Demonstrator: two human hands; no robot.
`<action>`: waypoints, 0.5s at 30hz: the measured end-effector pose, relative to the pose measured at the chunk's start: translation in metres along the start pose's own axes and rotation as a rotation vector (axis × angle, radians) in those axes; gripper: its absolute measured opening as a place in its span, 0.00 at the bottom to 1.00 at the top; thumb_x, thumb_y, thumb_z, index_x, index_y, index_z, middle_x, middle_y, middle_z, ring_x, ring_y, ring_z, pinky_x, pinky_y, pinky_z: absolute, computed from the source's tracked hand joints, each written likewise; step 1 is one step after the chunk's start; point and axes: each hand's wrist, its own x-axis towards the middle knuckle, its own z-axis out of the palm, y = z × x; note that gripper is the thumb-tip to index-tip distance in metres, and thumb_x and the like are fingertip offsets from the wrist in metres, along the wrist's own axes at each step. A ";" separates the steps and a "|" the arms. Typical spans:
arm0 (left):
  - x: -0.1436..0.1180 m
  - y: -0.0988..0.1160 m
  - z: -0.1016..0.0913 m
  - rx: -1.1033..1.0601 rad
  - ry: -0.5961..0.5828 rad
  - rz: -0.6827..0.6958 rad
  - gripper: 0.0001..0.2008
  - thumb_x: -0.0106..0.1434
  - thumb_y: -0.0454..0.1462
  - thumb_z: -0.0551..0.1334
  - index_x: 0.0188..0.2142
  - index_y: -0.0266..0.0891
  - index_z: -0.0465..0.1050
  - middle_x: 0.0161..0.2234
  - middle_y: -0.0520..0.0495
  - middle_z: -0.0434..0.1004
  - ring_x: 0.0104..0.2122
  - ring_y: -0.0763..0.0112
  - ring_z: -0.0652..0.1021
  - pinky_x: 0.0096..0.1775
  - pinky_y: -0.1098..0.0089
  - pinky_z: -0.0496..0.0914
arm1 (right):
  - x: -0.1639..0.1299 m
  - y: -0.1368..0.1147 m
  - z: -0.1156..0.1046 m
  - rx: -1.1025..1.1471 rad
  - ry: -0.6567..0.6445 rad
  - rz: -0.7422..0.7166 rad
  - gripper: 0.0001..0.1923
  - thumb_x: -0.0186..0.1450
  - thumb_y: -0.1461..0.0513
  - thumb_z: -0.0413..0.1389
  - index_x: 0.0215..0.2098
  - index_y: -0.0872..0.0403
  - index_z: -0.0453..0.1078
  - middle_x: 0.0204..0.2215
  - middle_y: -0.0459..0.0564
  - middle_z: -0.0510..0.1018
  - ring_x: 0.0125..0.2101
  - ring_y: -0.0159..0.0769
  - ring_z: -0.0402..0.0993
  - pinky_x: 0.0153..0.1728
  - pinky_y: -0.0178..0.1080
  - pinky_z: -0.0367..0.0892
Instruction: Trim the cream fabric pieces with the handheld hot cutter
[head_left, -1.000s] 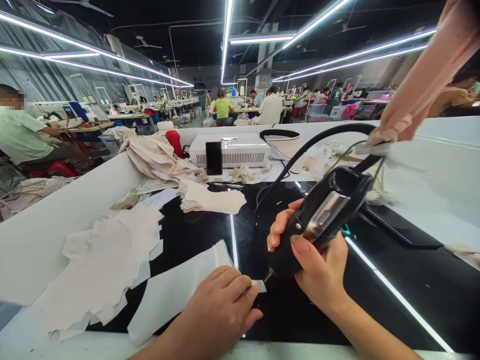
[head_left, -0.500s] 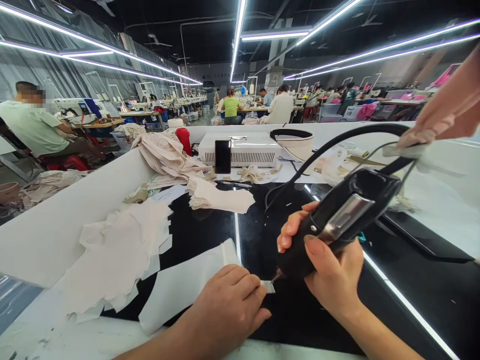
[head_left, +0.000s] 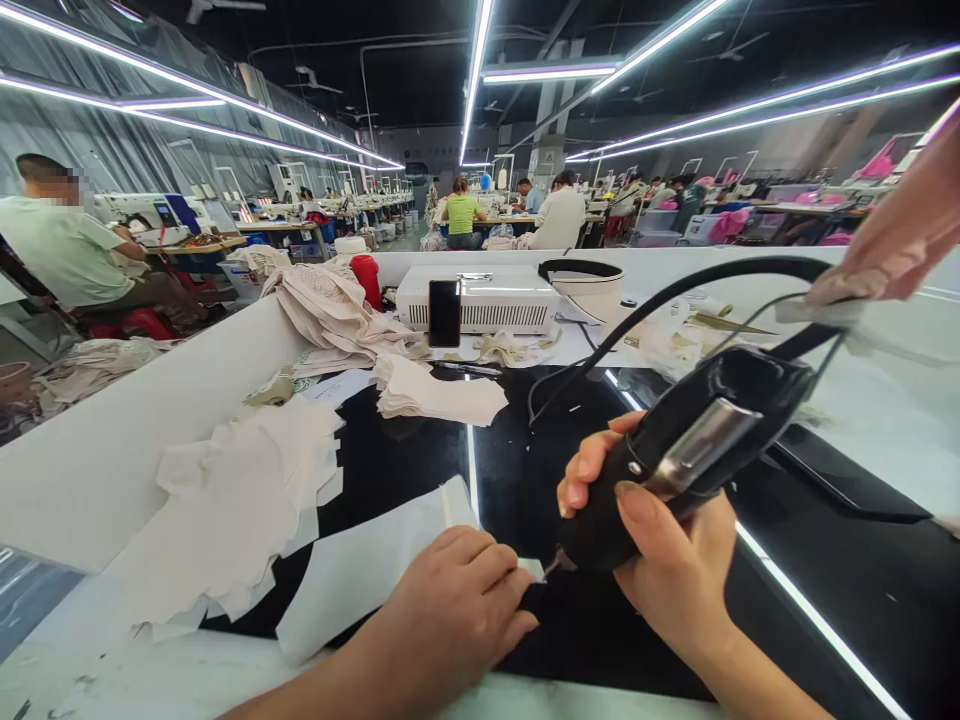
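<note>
My left hand (head_left: 461, 600) presses a white fabric piece (head_left: 367, 560) down on the black work surface, fingers curled and close together. A small end of the fabric pokes out past its fingertips. Wrapped in my right hand (head_left: 675, 560) is a black corded handheld tool (head_left: 690, 440) with a metal lever along its body. Its narrow metal tip (head_left: 556, 565) points down and left at that fabric end, close beside my left fingers. Whether the tip touches the cloth, I cannot tell. A thick black cable (head_left: 660, 295) arches from the tool's upper end.
Cut fabric pieces (head_left: 232, 510) lie in a heap at left, and a cream stack (head_left: 442, 392) sits further back. Behind are a phone (head_left: 445, 313), a white vented box (head_left: 510, 300) and a round container (head_left: 589, 285). A black flat object (head_left: 847, 475) lies at right.
The tool and my right hand have shifted slightly right and down. My left hand stays nearly in place on the fabric, and less of the fabric end shows past its fingers.
</note>
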 end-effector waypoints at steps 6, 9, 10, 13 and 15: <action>0.001 -0.011 -0.008 -0.060 0.015 0.022 0.05 0.82 0.36 0.63 0.51 0.38 0.77 0.42 0.49 0.83 0.41 0.62 0.82 0.48 0.62 0.78 | 0.000 0.001 -0.002 0.004 0.009 -0.005 0.18 0.68 0.52 0.74 0.51 0.45 0.77 0.34 0.43 0.81 0.26 0.33 0.79 0.27 0.35 0.80; 0.000 -0.018 -0.013 -0.079 0.007 0.049 0.07 0.84 0.35 0.60 0.48 0.38 0.77 0.41 0.49 0.83 0.41 0.63 0.82 0.51 0.62 0.78 | -0.001 0.001 -0.003 -0.002 0.009 -0.007 0.18 0.68 0.52 0.74 0.51 0.45 0.76 0.34 0.43 0.81 0.27 0.33 0.79 0.27 0.35 0.80; -0.001 -0.020 -0.015 -0.082 0.007 0.057 0.08 0.84 0.35 0.59 0.48 0.37 0.77 0.41 0.48 0.83 0.41 0.63 0.82 0.52 0.61 0.78 | -0.002 0.000 -0.002 -0.006 0.008 -0.006 0.18 0.68 0.51 0.74 0.51 0.45 0.76 0.34 0.43 0.82 0.27 0.33 0.79 0.27 0.35 0.80; -0.006 -0.022 -0.020 -0.089 0.003 0.063 0.09 0.84 0.35 0.58 0.49 0.37 0.78 0.43 0.47 0.84 0.42 0.64 0.83 0.54 0.61 0.79 | -0.002 0.000 -0.002 -0.018 0.005 -0.010 0.18 0.69 0.52 0.74 0.51 0.46 0.76 0.34 0.43 0.82 0.27 0.33 0.79 0.27 0.36 0.80; -0.009 -0.023 -0.022 -0.097 -0.013 0.049 0.08 0.84 0.35 0.59 0.51 0.37 0.78 0.45 0.47 0.85 0.44 0.64 0.83 0.54 0.62 0.79 | -0.002 -0.001 -0.001 -0.023 0.005 -0.019 0.18 0.69 0.52 0.73 0.51 0.46 0.76 0.34 0.44 0.82 0.26 0.34 0.78 0.27 0.37 0.80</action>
